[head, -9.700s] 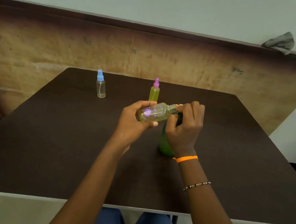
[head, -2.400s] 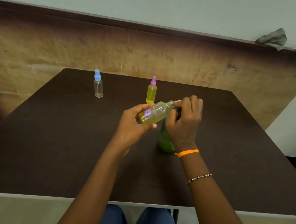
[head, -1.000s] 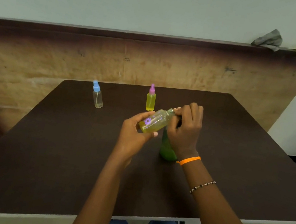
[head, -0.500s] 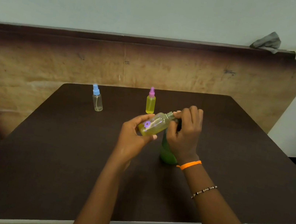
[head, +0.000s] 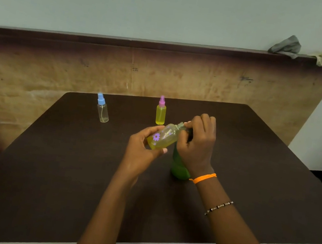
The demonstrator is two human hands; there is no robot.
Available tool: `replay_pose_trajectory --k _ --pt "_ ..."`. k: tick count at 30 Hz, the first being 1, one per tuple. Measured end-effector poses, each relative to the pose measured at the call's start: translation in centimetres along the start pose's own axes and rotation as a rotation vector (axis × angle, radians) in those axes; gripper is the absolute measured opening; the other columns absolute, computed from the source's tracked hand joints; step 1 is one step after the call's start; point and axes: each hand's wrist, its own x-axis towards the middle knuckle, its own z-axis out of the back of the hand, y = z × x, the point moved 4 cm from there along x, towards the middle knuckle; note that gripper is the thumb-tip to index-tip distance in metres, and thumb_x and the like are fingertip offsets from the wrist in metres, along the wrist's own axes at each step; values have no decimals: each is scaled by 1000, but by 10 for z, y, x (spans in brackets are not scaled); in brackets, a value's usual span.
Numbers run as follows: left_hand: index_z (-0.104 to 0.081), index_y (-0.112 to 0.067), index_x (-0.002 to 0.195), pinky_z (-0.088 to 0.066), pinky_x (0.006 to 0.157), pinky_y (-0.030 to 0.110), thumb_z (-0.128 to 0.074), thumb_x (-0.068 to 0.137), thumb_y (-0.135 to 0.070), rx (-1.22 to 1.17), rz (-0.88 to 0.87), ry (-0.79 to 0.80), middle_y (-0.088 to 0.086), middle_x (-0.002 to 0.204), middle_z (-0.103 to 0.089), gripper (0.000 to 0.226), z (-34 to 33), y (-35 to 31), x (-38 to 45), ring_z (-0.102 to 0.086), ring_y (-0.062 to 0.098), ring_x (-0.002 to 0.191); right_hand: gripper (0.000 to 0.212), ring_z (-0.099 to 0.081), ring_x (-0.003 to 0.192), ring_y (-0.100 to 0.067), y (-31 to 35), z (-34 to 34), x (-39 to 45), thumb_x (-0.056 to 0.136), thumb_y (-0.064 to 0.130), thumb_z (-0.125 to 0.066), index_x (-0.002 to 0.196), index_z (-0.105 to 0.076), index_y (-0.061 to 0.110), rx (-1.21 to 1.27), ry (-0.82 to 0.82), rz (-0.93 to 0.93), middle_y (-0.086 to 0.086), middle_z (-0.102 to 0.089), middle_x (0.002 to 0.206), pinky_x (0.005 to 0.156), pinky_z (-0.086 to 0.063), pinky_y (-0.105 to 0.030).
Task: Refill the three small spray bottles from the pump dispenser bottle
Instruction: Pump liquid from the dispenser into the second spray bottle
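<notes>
My left hand (head: 140, 150) grips a small clear bottle (head: 165, 136) with a purple flower print, tilted with its open neck up and to the right; yellow liquid fills most of it. My right hand (head: 197, 143) is curled over the top of the green pump dispenser bottle (head: 178, 166), which stands on the table; the pump head is hidden under my fingers, right at the small bottle's neck. A yellow-filled spray bottle with a pink cap (head: 161, 111) stands behind. A clear spray bottle with a blue cap (head: 102, 108) stands at the back left.
The dark brown table (head: 53, 168) has its front edge near my knees. A worn brown board leans against the wall behind it, with grey and beige rags (head: 286, 46) on its top right edge. Cables lie on the floor at the far right.
My hands and both bottles hold the same pose. The view has tilted up a little, so everything sits lower in the frame.
</notes>
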Motion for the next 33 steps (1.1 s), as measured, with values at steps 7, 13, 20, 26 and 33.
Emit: replay_pose_trajectory --k 7,13,20,26,33 --pt "-61 -17 117 -53 83 19 -69 71 13 3 1 -9 -8 104 -67 55 0 0 0 -63 0 93 5 -34 67 -23 2 2 6 69 4 -46 65 -46 4 1 14 -14 -12 -43 69 61 -26 -28" --pt "-61 -17 115 -53 83 21 -69 70 15 11 11 -17 -9 100 -67 56 0 3 0 -63 0 89 6 -34 66 -27 -2 -2 -5 68 4 -44 64 -48 1 -31 7 16 -14 -44 69 57 -29 -35" --pt "-60 -19 115 -52 83 22 -69 71 13 8 4 -8 -6 103 -67 55 -1 2 -2 -62 4 92 7 -34 68 -24 -1 3 2 69 6 -44 66 -48 2 5 28 8 -13 -44 70 60 -28 -31" --pt "-60 -24 110 -52 83 22 -70 71 12 10 15 -14 -10 100 -67 54 -1 4 -3 -63 4 91 3 -31 67 -23 -4 -2 -3 67 5 -46 64 -47 3 -32 7 43 -14 -43 67 62 -25 -27" --pt "-60 -26 110 -53 84 25 -70 73 9 6 25 6 -8 103 -67 52 1 0 -2 -63 8 96 10 -34 67 -21 -1 3 9 72 11 -49 64 -46 5 39 18 13 -9 -42 67 61 -26 -25"
